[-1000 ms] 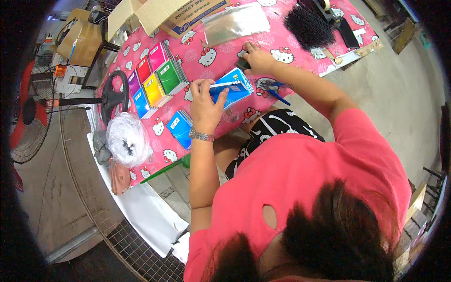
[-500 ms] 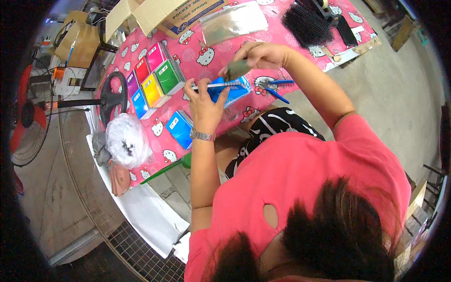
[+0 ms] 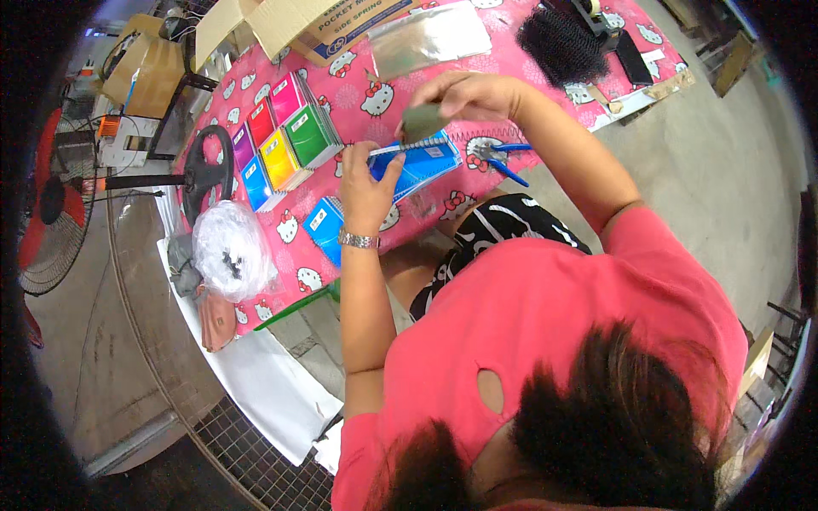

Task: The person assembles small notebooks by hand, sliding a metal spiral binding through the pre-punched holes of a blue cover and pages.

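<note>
My left hand (image 3: pixel 368 198) grips a small blue notebook by its left end, its punched edge (image 3: pixel 411 146) turned up over more blue notebooks (image 3: pixel 431 163). A thin dark spiral wire (image 3: pixel 492 134) runs along that edge and sticks out past its right end. In my right hand (image 3: pixel 474 94), a dull green flat pad (image 3: pixel 422 124) is pinched just above the wire. Whether the pad touches the wire I cannot tell. Blue-handled pliers (image 3: pixel 508 162) lie to the right of the notebooks. Another blue notebook stack (image 3: pixel 325 228) sits beside my left wrist.
Coloured spiral notebooks (image 3: pixel 279 158) stand in stacks at the left. Beyond are a clear plastic sheet (image 3: pixel 430 41) and an open carton (image 3: pixel 354 30). A heap of black wire coils (image 3: pixel 561 47) lies far right. A plastic bag (image 3: pixel 230 251) and a fan (image 3: pixel 55 200) are left.
The green pad has tilted and shifted slightly left along the notebook's edge. The spiral wire now shows sticking out to the right. My left hand keeps its grip.
</note>
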A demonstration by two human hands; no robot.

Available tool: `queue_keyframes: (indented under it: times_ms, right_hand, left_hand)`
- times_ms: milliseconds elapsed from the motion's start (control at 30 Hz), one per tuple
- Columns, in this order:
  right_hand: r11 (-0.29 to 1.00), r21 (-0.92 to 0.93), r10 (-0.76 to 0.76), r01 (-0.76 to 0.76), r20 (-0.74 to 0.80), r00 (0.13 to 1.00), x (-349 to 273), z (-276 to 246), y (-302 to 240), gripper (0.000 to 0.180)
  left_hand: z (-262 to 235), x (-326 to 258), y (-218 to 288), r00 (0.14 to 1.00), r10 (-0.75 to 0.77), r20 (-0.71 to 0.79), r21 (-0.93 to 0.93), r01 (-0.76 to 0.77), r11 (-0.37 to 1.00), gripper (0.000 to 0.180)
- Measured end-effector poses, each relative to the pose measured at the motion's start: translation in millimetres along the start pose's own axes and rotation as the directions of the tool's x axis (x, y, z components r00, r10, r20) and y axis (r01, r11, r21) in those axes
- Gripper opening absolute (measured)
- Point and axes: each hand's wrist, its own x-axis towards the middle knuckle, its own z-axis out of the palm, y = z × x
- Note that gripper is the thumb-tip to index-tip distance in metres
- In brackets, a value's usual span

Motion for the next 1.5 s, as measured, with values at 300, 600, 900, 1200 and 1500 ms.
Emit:
queue_keyframes:
  times_ms: [300,600,900,1200,1500]
  right_hand:
    - [0.641,-0.688,0.264,-0.341,-0.219,0.939,22.3,-7.9,-3.8,0.055]
    - [0.996,0.001,0.085,-0.085,-0.041,0.996,30.1,-3.9,13.8,0.041]
    - [0.928,-0.345,0.133,-0.140,-0.044,0.990,40.5,-4.0,13.4,0.039]
    - [0.459,-0.769,-0.045,-0.445,-0.520,0.853,33.7,-42.2,25.0,0.039]
    - [-0.196,-0.647,-0.523,-0.737,-0.567,0.636,-109.0,-14.2,120.8,0.079]
  left_hand:
    - [-5.2,6.2,-3.4,0.998,0.057,0.000,-0.052,-0.057,0.997,0.030]
    - [-8.3,5.7,-18.6,0.990,-0.071,0.118,-0.333,0.107,0.937,0.021]
    - [-9.5,4.6,-12.5,0.980,-0.137,0.143,-0.349,0.179,0.920,0.025]
    - [-9.9,3.1,-20.1,0.972,-0.179,0.154,-0.418,0.228,0.879,0.025]
    - [7.7,-19.3,-11.8,0.940,-0.340,-0.017,-0.629,0.254,0.735,0.015]
